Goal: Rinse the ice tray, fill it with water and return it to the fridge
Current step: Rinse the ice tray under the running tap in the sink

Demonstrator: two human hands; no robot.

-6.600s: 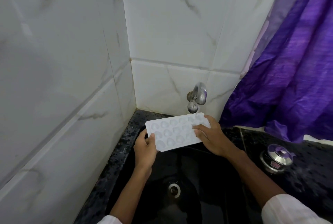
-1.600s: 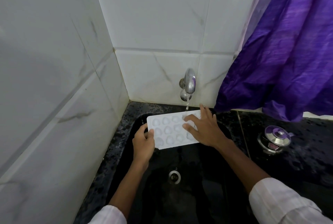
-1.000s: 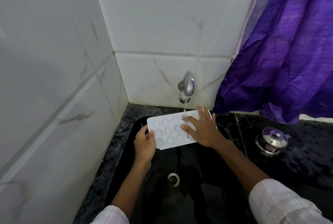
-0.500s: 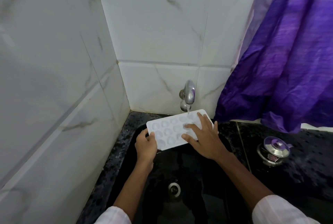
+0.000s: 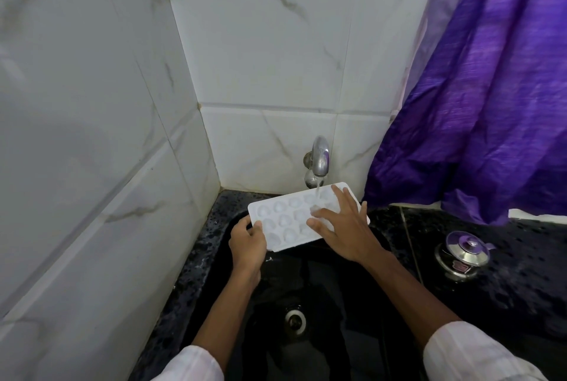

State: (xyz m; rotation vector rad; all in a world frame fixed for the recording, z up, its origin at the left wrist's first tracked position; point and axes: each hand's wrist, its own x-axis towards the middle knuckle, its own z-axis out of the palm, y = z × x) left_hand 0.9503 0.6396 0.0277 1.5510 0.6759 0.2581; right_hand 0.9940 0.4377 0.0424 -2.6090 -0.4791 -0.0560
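A white ice tray (image 5: 285, 221) with rounded cells is held level over the black sink (image 5: 331, 304), under the steel tap (image 5: 319, 159). A thin stream of water falls from the tap onto the tray's right half. My left hand (image 5: 247, 242) grips the tray's near-left corner, thumb on top. My right hand (image 5: 343, 224) lies on the tray's right part with straight, spread fingers pressing on the cells beside the stream.
White marble-look tiles close in the left and back. A purple curtain (image 5: 478, 104) hangs at the right. A steel lidded pot (image 5: 463, 253) stands on the black speckled counter (image 5: 521, 273) right of the sink. The drain (image 5: 295, 320) lies below the tray.
My right hand went from holding the tray's right edge to lying flat on its cells, fingers sliding over them. The tray stays under the running tap; my head has tilted slightly.
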